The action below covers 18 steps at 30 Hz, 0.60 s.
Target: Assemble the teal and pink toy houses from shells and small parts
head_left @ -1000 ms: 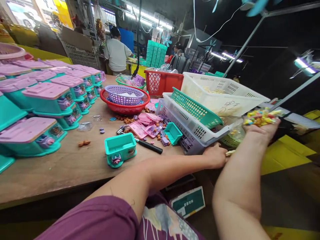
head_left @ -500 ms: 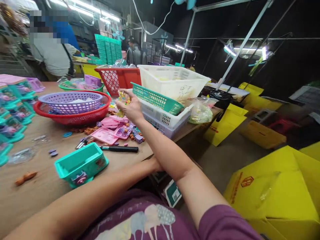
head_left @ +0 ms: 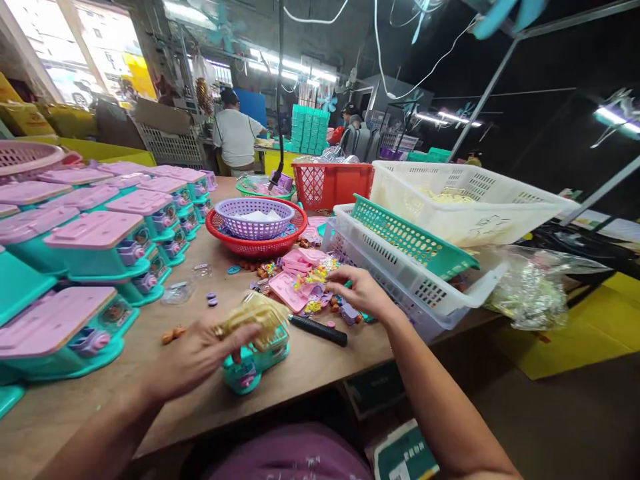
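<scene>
My left hand [head_left: 200, 357] is closed on a small bag of pale yellow pieces [head_left: 255, 319], held over a teal toy base [head_left: 253, 365] on the wooden table [head_left: 150, 407]. My right hand [head_left: 357, 290] rests fingers-down on the table, pinching at a heap of small coloured bits [head_left: 316, 279] lying on pink lids [head_left: 290, 288]. A black-handled tool [head_left: 318, 329] lies between my two hands.
Rows of teal toys with pink tops [head_left: 95, 243] fill the left. A purple basket in a red basket [head_left: 256, 227], stacked white and green baskets [head_left: 415, 250] and a red crate [head_left: 330, 183] stand behind. A plastic bag [head_left: 530, 293] hangs off the right edge. A person [head_left: 235, 133] works at the back.
My right hand has come down from in front of the baskets onto the pink lids, with the coloured bits now lying there. My left hand has come up from below the table edge with the yellow bag.
</scene>
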### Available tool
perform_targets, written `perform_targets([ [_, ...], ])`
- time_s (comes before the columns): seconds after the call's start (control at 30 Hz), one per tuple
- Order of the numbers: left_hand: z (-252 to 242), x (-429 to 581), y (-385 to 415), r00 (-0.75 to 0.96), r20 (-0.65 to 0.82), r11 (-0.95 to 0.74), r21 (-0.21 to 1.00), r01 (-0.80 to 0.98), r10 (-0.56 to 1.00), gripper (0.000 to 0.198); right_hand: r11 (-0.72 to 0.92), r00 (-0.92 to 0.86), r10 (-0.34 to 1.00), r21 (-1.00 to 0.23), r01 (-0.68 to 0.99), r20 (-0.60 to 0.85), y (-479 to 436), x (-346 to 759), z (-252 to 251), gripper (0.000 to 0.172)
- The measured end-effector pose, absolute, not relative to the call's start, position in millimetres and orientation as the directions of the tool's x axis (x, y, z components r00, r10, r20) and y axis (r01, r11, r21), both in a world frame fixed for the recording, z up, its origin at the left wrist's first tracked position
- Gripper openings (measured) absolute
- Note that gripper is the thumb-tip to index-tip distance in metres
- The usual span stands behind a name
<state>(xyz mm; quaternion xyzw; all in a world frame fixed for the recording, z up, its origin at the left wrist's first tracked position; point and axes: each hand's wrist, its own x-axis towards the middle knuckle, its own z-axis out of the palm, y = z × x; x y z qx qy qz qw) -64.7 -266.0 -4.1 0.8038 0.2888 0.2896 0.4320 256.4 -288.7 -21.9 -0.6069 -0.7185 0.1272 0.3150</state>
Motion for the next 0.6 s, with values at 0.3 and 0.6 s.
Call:
perform_targets([
  [0.3,-28.7,-50.2,-216.5,0.625,0.167,-0.344,0.923,0.172,0.762,0.033,0.19,-0.061,0.966,-0.533,0.824,0.249,-290.1,235.8,-71.7,0.012],
  [0.6,-42.5,-53.1,-213.7,0.561,0.123,-0.194,0.979,0.069,0.819,0.04,0.049,-0.097,0.994,-0.998,-0.029,0.052,-294.1,168.6,-29.6,0.068],
])
